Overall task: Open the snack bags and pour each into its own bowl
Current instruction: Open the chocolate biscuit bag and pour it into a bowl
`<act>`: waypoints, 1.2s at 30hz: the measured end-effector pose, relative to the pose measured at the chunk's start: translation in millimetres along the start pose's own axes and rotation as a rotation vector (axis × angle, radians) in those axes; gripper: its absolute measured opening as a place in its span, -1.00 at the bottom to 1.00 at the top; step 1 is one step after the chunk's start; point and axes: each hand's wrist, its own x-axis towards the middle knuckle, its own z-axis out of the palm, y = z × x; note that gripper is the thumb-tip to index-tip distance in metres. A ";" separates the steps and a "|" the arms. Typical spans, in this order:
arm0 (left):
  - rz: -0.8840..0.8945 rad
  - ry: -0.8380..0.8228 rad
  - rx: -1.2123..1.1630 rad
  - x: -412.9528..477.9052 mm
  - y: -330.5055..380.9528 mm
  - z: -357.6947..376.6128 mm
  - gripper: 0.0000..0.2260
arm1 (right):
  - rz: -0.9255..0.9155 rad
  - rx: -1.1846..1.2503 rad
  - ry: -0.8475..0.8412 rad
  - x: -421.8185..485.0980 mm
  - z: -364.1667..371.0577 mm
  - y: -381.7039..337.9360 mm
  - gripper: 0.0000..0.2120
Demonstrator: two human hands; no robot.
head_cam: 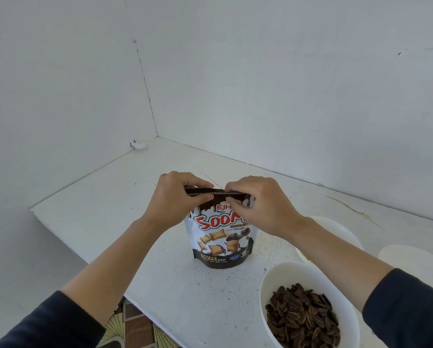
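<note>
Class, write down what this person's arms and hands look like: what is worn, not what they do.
The left hand and right hand are bare: no gloves, rings or watch show. The left sleeve and right sleeve are dark navy, long, and pushed up near the elbows, leaving the forearms uncovered.

On table snack bag stands centre, bowl holding seeds front-right of it, second bowl behind that, third bowl furthest right
</note>
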 end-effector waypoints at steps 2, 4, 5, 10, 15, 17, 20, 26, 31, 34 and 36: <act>0.019 0.015 0.008 -0.4 -0.3 0.4 -0.86 | 0.056 0.070 -0.018 3.8 1.4 -1.2 -0.93; 0.033 0.029 0.006 -0.2 -2.5 0.8 -0.87 | 0.062 0.054 -0.016 8.9 4.4 -2.2 -0.96; 0.031 0.033 0.002 -0.2 -4.3 0.7 -0.87 | 0.056 0.014 -0.017 11.3 6.1 -2.3 -0.97; -0.040 -0.035 -0.083 2.8 -1.4 -8.3 -0.99 | 0.016 -0.095 0.016 14.8 8.5 0.2 -0.99; -0.416 -0.392 -0.468 10.5 2.1 -24.3 -0.86 | 0.013 -0.060 0.083 14.1 13.0 6.2 -0.94; -0.496 -0.511 -0.548 9.0 2.0 -22.1 -0.79 | 0.044 -0.056 0.156 12.6 15.3 6.0 -0.92; -0.506 -0.578 -0.577 2.9 6.0 -11.3 -0.75 | 0.142 -0.016 0.254 5.2 19.2 0.1 -0.92; -0.516 -0.495 -0.609 -2.7 14.2 6.6 -0.71 | 0.578 0.504 0.064 -5.9 10.3 -15.5 -0.81; -0.515 -0.526 -0.629 -0.9 20.1 7.2 -0.76 | 0.817 0.918 -0.062 -4.7 -0.1 -21.9 -0.73; -0.516 -0.538 -0.644 -1.1 19.9 6.6 -0.80 | 0.863 1.004 -0.088 -1.4 -2.8 -19.3 -0.73; -0.515 -0.536 -0.642 -1.4 19.6 5.6 -0.81 | 0.879 1.036 -0.095 0.0 -3.3 -18.3 -0.78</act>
